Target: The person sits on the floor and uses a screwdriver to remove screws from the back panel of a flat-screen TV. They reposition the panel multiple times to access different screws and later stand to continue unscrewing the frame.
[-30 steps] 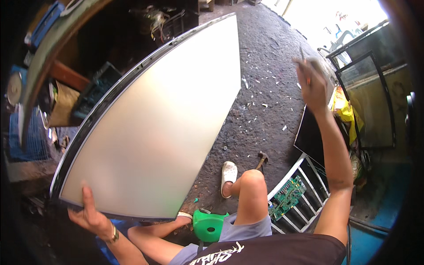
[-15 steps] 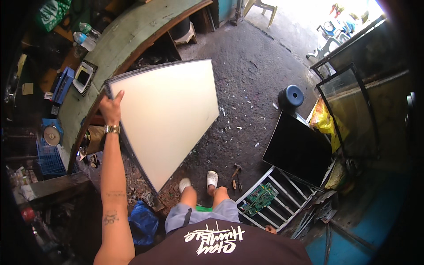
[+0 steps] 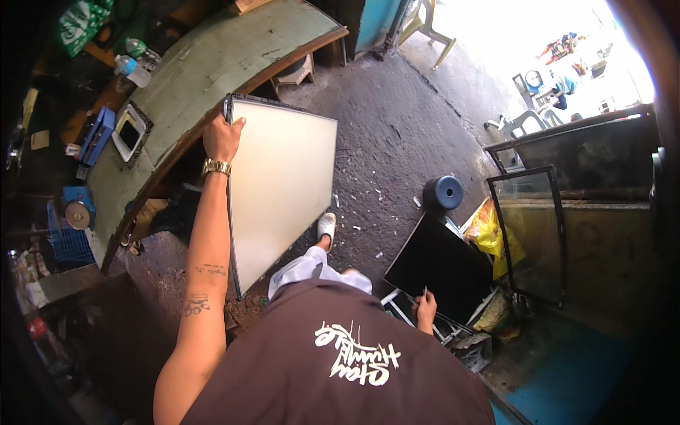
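Observation:
My left hand (image 3: 222, 139) is closed on the top left corner of a large cream-white flat panel (image 3: 280, 177) with a thin dark frame, thumb over its face. The panel stands tilted beside the workbench. On the right, a black flat screen (image 3: 443, 265) lies on a pale metal rack (image 3: 397, 306), most of which is hidden by my torso and the screen. My right hand (image 3: 425, 312) is at the screen's near edge, its fingers curled. A thin pale tip shows above them; whether it is a finger or a small object is unclear.
A curved green-topped workbench (image 3: 191, 78) runs along the left, with water bottles (image 3: 134, 71) beyond it. On the dark floor stand a round blue stool (image 3: 444, 192) and a yellow plastic bag (image 3: 486, 230). An upright empty frame (image 3: 528, 234) leans at right. Small debris dots the floor.
My body has turned and leaned right. The panel in my left hand has swung, looking narrower. My right hand has moved up to the black screen; the green circuit board is now out of sight.

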